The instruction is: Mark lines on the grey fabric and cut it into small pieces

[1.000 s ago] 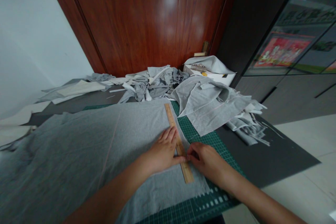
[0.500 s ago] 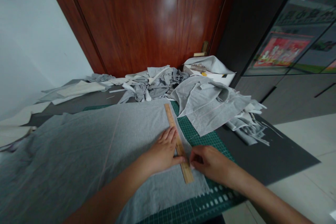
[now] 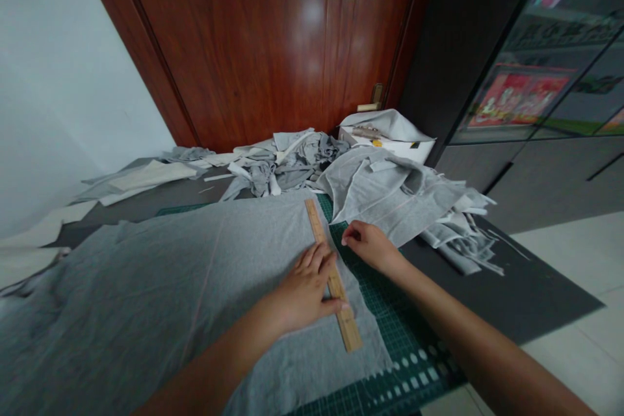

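The head view looks forward and down from above the nearby hands (image 3: 307, 289), facing a door (image 3: 253, 45)

Work surface layout, clock bearings taken from the ruler (image 3: 336, 285).
The ruler lies on the fabric sheet (image 3: 258, 240) near its 3 o'clock edge, under the left hand (image 3: 308, 286); the sheet extends towards 9 o'clock and partly covers the cutting mat (image 3: 390, 309), itself on the table (image 3: 517, 312). The right hand (image 3: 369, 244) is between 1 and 2 o'clock, over the mat, apart from the ruler. Fabric pieces (image 3: 390, 192) lie at 1 o'clock, the box (image 3: 397, 145) behind them; fabric strips (image 3: 463, 240) between 2 and 3; a scrap heap (image 3: 297, 159) between 11 and 12, before the door (image 3: 253, 39); offcuts (image 3: 151, 175) at 10; a cabinet (image 3: 550, 175) at 2.
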The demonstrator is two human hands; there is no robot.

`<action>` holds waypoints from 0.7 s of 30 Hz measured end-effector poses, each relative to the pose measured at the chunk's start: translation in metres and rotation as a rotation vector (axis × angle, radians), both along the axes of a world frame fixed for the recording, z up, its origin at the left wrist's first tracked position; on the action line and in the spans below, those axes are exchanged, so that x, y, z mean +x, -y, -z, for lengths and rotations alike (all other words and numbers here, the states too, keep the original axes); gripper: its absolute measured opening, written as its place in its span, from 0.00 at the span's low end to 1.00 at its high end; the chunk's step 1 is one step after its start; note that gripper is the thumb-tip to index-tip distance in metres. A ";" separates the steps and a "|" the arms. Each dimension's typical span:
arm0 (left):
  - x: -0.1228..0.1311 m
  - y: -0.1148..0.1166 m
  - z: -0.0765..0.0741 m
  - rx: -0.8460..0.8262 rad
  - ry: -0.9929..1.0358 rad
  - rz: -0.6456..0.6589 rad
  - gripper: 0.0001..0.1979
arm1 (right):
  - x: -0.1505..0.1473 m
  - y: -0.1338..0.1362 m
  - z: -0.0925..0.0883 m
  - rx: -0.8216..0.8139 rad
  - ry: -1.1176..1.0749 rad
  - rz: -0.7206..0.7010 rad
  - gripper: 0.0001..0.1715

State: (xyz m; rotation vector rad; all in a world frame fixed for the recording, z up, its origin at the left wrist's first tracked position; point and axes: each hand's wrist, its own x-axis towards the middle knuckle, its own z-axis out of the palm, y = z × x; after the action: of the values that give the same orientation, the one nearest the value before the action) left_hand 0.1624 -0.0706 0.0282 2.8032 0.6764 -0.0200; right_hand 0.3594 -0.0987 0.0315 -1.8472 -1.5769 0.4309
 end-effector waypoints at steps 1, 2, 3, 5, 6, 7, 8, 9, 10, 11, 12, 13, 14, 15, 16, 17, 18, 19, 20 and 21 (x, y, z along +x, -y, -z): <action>-0.001 -0.001 0.000 -0.006 0.036 0.011 0.39 | 0.003 -0.007 0.005 0.020 -0.015 0.044 0.05; -0.003 -0.002 -0.001 -0.015 0.072 0.022 0.36 | 0.006 -0.013 0.011 0.029 -0.023 0.067 0.05; -0.004 -0.004 -0.001 -0.025 0.104 0.030 0.33 | 0.008 -0.016 0.016 0.040 -0.032 0.079 0.06; -0.006 -0.008 -0.002 -0.046 0.159 0.035 0.27 | 0.011 -0.017 0.025 0.081 -0.062 0.074 0.07; -0.006 -0.010 -0.003 -0.049 0.181 0.026 0.23 | 0.013 -0.016 0.029 0.108 -0.081 0.060 0.08; -0.006 -0.013 -0.003 -0.043 0.198 0.009 0.20 | 0.014 -0.015 0.032 0.135 -0.100 0.043 0.08; -0.006 -0.015 -0.002 -0.027 0.208 -0.015 0.18 | 0.014 -0.013 0.035 0.158 -0.116 0.026 0.08; -0.005 -0.018 -0.001 -0.001 0.211 -0.047 0.15 | 0.015 -0.012 0.037 0.172 -0.129 0.011 0.08; -0.005 -0.020 0.001 0.033 0.209 -0.083 0.14 | 0.015 -0.012 0.038 0.178 -0.136 0.002 0.08; -0.005 -0.023 0.003 0.072 0.210 -0.119 0.13 | 0.016 -0.011 0.038 0.180 -0.141 -0.001 0.08; -0.005 -0.026 0.005 0.110 0.217 -0.148 0.13 | 0.016 -0.012 0.038 0.182 -0.145 -0.001 0.09; -0.005 -0.028 0.007 0.144 0.230 -0.166 0.13 | 0.016 -0.013 0.038 0.183 -0.149 -0.002 0.09; -0.005 -0.029 0.009 0.172 0.248 -0.165 0.14 | 0.016 -0.014 0.038 0.185 -0.152 -0.005 0.09; -0.006 -0.030 0.010 0.191 0.266 -0.140 0.16 | 0.016 -0.015 0.038 0.187 -0.155 -0.010 0.09; -0.006 -0.031 0.011 0.202 0.280 -0.095 0.18 | 0.016 -0.016 0.037 0.190 -0.159 -0.017 0.09; -0.006 -0.030 0.012 0.204 0.289 -0.039 0.21 | 0.016 -0.016 0.037 0.194 -0.164 -0.023 0.09; -0.006 -0.030 0.012 0.201 0.294 0.015 0.23 | 0.016 -0.017 0.037 0.198 -0.169 -0.023 0.09; -0.005 -0.029 0.011 0.196 0.300 0.056 0.24 | 0.016 -0.017 0.037 0.199 -0.173 -0.018 0.09; -0.005 -0.028 0.011 0.191 0.307 0.076 0.24 | 0.016 -0.017 0.038 0.198 -0.174 -0.013 0.09; -0.005 -0.028 0.011 0.189 0.315 0.077 0.23 | 0.016 -0.018 0.038 0.197 -0.176 -0.008 0.09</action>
State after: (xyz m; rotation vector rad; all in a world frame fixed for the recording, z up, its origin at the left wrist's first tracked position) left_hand 0.1578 -0.0430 0.0170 2.9127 0.5169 0.4844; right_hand 0.3756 -0.0812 -0.0064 -1.6097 -1.4538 0.4139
